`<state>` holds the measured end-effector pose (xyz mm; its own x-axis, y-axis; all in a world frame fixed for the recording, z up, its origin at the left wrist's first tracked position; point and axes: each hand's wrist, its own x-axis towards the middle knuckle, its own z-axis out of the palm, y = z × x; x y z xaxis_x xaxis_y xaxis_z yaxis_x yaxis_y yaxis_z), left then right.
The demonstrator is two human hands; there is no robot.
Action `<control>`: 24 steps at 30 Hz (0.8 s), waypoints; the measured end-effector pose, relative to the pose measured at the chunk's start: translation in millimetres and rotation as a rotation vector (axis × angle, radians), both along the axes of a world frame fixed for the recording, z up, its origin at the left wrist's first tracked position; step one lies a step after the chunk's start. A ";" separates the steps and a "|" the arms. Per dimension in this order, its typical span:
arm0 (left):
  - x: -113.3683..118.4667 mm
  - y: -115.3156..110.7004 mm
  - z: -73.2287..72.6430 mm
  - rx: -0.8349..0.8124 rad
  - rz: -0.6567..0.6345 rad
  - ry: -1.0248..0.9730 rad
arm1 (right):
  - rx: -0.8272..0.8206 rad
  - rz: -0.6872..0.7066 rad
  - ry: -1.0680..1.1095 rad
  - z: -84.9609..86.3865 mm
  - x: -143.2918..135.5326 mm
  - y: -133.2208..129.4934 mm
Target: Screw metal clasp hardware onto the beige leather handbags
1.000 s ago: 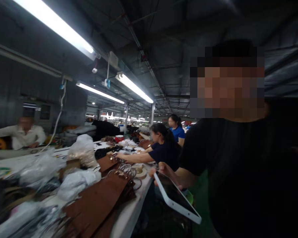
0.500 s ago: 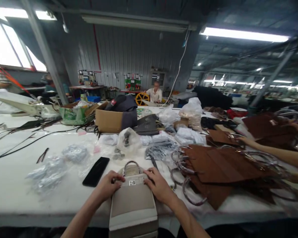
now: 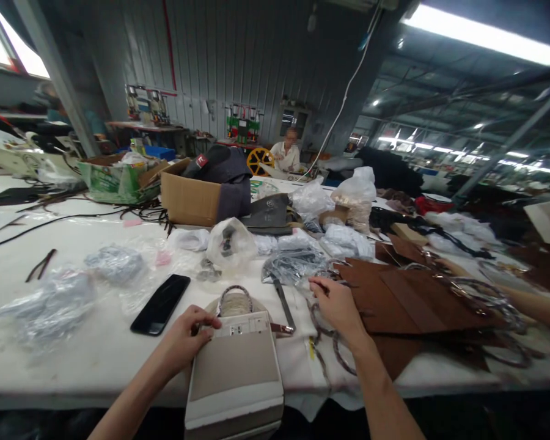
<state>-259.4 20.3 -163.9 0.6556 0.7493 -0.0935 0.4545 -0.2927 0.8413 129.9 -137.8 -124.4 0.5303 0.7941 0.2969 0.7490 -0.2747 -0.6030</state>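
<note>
Crumpled plastic bags [image 3: 50,311] are lying well left of the beige block [image 3: 236,370], which is sitting at the near edge of the white table [image 3: 80,366]. A black phone [image 3: 160,304] is lying nearer the block. The left hand [image 3: 190,337] is touching the block's upper-left corner, fingers curling; whether it is gripping, I cannot tell. Right of the block, the right hand [image 3: 338,307] is curling its fingers beside brown panels [image 3: 417,299]; whether it is pinching anything remains unclear.
</note>
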 end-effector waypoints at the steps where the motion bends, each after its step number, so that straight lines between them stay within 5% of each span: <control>1: 0.0 0.2 -0.7 -0.003 0.001 -0.001 | -0.012 -0.019 -0.048 2.8 6.7 0.3; 6: -1.2 1.7 -8.8 -0.014 -0.007 0.000 | -0.242 -0.141 -0.298 29.8 49.0 32.0; 10: -0.8 2.6 -10.6 -0.029 0.015 -0.002 | -0.471 -0.068 -0.308 42.1 68.3 69.2; 14: 0.6 2.5 -6.2 -0.051 -0.014 0.016 | -0.601 0.050 -0.292 30.0 66.4 93.8; 24: 0.2 0.0 -1.4 -0.046 -0.020 0.015 | -0.731 -0.071 -0.390 -3.1 54.3 111.1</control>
<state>-259.3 20.3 -165.3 0.6686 0.7309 -0.1368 0.4612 -0.2634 0.8473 184.2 -26.7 -127.5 0.5524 0.8265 -0.1078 0.8332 -0.5511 0.0447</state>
